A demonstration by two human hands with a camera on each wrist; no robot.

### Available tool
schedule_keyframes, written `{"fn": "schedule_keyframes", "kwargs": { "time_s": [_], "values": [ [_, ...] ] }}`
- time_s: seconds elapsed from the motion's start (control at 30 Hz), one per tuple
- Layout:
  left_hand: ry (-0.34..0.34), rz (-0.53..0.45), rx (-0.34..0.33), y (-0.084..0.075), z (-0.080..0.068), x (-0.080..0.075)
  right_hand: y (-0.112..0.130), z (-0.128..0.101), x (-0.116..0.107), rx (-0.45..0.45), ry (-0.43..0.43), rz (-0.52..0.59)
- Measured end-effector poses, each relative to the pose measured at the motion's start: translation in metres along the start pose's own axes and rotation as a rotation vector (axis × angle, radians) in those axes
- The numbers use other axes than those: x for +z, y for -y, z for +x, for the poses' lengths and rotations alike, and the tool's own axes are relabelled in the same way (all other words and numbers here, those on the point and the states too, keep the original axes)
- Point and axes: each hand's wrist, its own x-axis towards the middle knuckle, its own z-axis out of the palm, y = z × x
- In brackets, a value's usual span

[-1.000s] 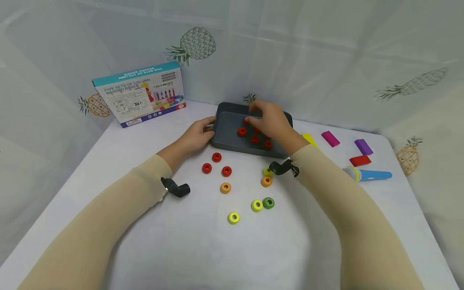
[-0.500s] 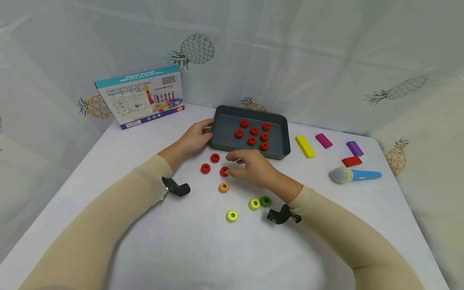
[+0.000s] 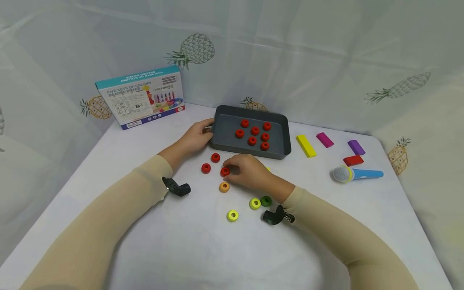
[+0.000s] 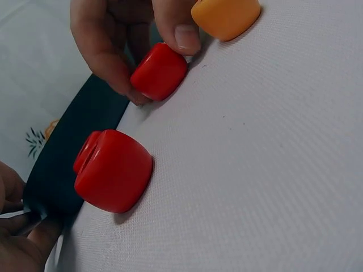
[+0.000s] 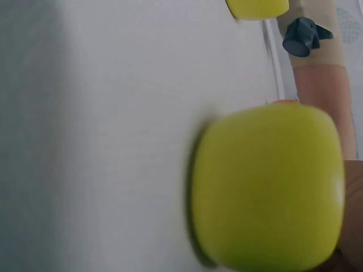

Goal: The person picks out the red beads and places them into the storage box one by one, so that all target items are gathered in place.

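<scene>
My right hand (image 3: 250,172) pinches a red bead (image 3: 225,172) between thumb and fingers at the table surface; the left wrist view shows both sides of this bead (image 4: 159,72) gripped. My left hand (image 3: 195,136) holds the left end of a dark grey tray (image 3: 225,123), fingers on its wall. Several red beads (image 3: 255,131) lie spread inside the tray. Two more red beads (image 3: 206,168) sit in front of it. Closer to me are an orange bead (image 3: 224,187), two yellow beads (image 3: 233,216) and a green bead (image 3: 266,201). Another yellow bead is mostly hidden behind my right hand.
A cardboard toy box (image 3: 143,96) stands at the back left against the patterned cloth. Right of the tray lie a yellow block (image 3: 306,146), a magenta block (image 3: 325,139), a purple block (image 3: 357,147), a red block (image 3: 353,160) and a blue toy microphone (image 3: 362,174).
My right hand has come from over the tray down to the table in front and closed its fingers on a red bead. My left hand stays at the tray's end.
</scene>
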Motion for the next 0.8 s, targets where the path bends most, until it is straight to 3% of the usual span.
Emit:
{"fn": "schedule_keyframes", "kwargs": {
  "time_s": [0.2,0.4,0.6,0.8],
  "values": [
    [0.006,0.019,0.005,-0.001,0.001,-0.001,0.002,0.002,-0.010,-0.044,-0.035,-0.002],
    [0.005,0.023,-0.016,-0.003,-0.003,-0.002,0.003,0.015,-0.043,-0.028,-0.094,0.015],
    [0.014,-0.011,-0.023,0.000,0.000,0.000,-0.017,0.048,-0.072,0.017,-0.166,-0.011],
    [0.023,-0.021,-0.048,0.000,0.000,-0.002,-0.046,0.095,-0.075,0.141,-0.136,-0.077]
  ]
}}
